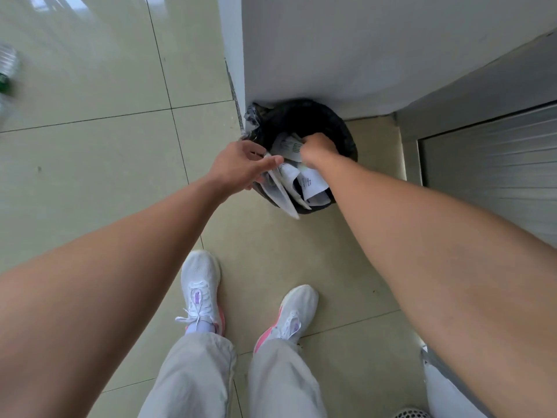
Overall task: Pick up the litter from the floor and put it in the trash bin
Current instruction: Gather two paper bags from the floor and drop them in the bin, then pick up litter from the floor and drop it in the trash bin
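Tiled floor (90, 176); black-lined bin (346, 137) stuffed with crumpled white printed papers (289, 176).

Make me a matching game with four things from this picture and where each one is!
Things:
1. black-lined round trash bin
2. clear plastic bottle with green cap
3. white lace-up sneakers
4. crumpled white papers

Places:
A. far left on the floor tiles
B. at the foot of the white wall corner
C. inside the bin, under both hands
D. on the person's feet, near the bottom

Pairs: 1-B, 2-A, 3-D, 4-C
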